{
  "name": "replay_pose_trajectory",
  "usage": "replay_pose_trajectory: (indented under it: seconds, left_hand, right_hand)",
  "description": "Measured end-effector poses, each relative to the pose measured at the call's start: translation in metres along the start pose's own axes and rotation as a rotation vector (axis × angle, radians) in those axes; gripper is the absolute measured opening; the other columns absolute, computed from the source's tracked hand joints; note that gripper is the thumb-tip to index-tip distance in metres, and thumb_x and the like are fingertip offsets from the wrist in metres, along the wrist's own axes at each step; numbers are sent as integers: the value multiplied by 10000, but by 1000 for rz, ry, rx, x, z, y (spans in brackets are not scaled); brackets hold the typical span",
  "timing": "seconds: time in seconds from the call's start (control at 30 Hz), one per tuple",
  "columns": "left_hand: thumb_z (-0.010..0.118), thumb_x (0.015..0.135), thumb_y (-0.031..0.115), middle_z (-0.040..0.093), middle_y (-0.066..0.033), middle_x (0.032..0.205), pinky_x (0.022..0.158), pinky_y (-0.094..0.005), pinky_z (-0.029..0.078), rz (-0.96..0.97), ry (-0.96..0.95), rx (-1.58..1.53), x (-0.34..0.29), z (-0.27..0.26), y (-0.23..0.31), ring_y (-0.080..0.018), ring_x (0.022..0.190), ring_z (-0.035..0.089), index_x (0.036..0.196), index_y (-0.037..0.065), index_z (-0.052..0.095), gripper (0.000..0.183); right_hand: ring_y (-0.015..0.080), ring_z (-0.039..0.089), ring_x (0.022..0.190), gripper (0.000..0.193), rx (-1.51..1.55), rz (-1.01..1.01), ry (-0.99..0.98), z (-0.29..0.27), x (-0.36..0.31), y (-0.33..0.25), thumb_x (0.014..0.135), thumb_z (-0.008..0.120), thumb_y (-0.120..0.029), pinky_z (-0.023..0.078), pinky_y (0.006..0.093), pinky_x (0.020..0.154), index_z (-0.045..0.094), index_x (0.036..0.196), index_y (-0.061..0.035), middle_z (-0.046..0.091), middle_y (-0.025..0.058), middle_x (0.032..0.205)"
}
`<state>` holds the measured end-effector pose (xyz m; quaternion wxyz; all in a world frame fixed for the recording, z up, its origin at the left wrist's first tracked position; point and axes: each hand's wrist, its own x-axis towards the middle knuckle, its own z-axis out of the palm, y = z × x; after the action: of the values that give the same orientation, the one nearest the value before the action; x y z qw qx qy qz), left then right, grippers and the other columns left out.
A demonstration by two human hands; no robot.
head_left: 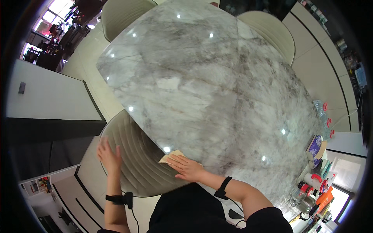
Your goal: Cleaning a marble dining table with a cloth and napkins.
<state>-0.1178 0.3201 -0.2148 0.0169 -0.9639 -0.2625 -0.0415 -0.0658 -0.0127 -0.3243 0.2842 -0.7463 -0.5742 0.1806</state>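
Under my right hand [187, 167] lies a pale yellow cloth [167, 158], pressed down at the near left edge of a marble-patterned table [202, 101]. The fingers are close together over the cloth, and its far corner sticks out past them. My left hand [109, 156] is held up to the left of the table, over the side of a grey-beige ribbed chair [136, 167]. Its fingers are apart and it holds nothing; whether it touches the chair I cannot tell. Both wrists wear black straps with cables.
Two more chairs [124, 17] [272, 31] stand at the table's far side. Along its right edge are a purple tissue box [314, 147], clear red-topped containers [321, 112], a glass kettle [307, 204] and an orange item [325, 199]. A white cabinet [50, 93] stands left.
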Motion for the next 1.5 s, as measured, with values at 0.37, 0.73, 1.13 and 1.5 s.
replay_pose_trajectory:
  seconds: [0.37,0.73,1.13,1.5]
  left_hand:
    - [733,786,507,687,-245,920,776,-446,516,-358,-75,-227,35,33,-127,-413,886,669,1055,-62,605,642]
    - [754,794,388,693,-221,971,794,-414,513,-469,-43,-457,72,64,-202,-347,902,677,1076,-59,624,544]
    - [759,799,299,695,-167,956,764,-371,513,-554,-42,-518,113,76,-224,-260,862,667,1057,-60,626,462]
    - [727,839,325,669,-173,1050,836,-365,496,-540,-95,-603,110,43,-223,-258,937,642,1139,-66,590,511]
  right_hand:
    - [295,228,1458,723,-305,972,237,-126,6,98,934,532,-359,212,403,1190,263,1500,1,240,156,1576]
    - [317,110,1490,710,-581,1231,460,-120,-41,184,1029,306,-444,136,408,1210,84,1538,-2,86,191,1609]
    - [308,223,1465,816,-22,440,139,-47,219,89,913,547,-440,160,400,1205,220,1514,5,219,160,1590]
    - [350,341,1394,685,-464,934,542,-204,110,258,876,600,-282,263,428,1162,367,1425,55,412,222,1462]
